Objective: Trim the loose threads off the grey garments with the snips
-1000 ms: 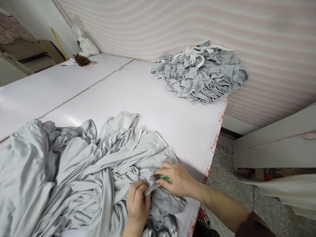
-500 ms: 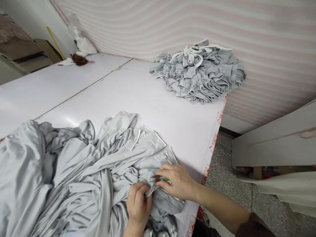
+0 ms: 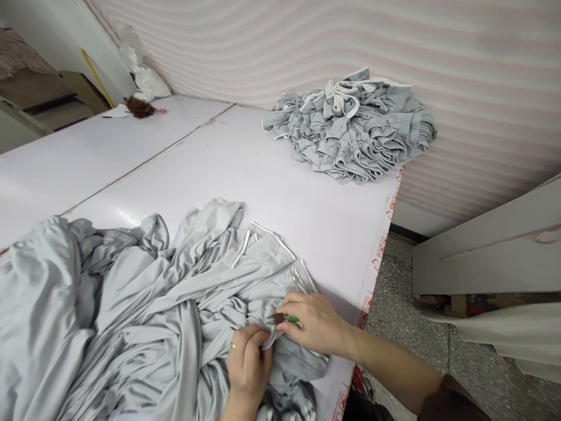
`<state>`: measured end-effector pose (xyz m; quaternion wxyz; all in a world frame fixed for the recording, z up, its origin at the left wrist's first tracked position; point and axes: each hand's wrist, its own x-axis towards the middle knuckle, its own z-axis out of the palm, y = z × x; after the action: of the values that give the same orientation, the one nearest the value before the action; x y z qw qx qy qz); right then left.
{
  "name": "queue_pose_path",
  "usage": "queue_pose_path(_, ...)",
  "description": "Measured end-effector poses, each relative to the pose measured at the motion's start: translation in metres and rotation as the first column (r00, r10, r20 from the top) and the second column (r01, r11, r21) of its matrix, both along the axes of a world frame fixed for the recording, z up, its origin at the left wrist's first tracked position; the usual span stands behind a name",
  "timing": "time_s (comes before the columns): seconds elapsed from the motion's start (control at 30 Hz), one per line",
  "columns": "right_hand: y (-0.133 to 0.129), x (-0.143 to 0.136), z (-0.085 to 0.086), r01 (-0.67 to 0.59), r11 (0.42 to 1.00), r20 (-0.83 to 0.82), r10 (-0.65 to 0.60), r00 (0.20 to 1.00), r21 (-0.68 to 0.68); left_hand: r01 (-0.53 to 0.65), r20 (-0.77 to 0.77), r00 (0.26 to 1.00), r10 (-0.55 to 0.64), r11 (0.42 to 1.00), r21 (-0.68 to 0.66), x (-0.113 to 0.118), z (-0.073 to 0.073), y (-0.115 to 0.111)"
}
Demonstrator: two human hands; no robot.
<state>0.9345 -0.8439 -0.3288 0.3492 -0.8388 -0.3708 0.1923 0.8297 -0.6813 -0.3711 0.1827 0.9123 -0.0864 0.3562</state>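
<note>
Soft grey garments (image 3: 144, 304) lie in a loose, wrinkled heap on the near part of the table, some with white-trimmed edges. My left hand (image 3: 249, 358), with a gold ring on one finger, is closed on a fold of this grey fabric. Just right of it, my right hand (image 3: 312, 320) grips small thread snips (image 3: 280, 319) with dark metal blades and a bit of green. The blades point left, over the cloth beside my left fingers. Whether they touch a thread is too small to tell.
A bunched pile of grey garments (image 3: 350, 131) sits at the table's far right corner, against a draped, pink-striped sheet (image 3: 307, 41). Farther left are a brown tuft (image 3: 140, 107) and a white plastic bag (image 3: 151, 82). The table's right edge (image 3: 377, 257) drops to a speckled floor (image 3: 394, 286).
My left hand has shifted slightly right, closer to the snips. The blades have turned a little, and my right hand has stayed almost in place.
</note>
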Motion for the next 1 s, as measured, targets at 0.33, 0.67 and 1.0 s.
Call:
queue_pose_path(0.33,-0.003,0.005,0.000,0.006,1.000,-0.048,-0.005,0.999,0.022,-0.031,0.039,0.999,0.031,0.999,-0.017,0.001,0.010,-0.006)
queue_pose_path(0.67,-0.005,0.006,-0.003,0.025,1.000,-0.063,-0.025,0.998,-0.002,0.002,0.020,1.000,-0.001,1.000,-0.029,0.000,0.007,-0.003)
queue_pose_path(1.0,0.001,0.004,-0.018,0.132,0.991,-0.046,-0.131,0.990,0.011,-0.458,-0.553,0.820,-0.152,0.407,-0.790,0.001,0.002,-0.003)
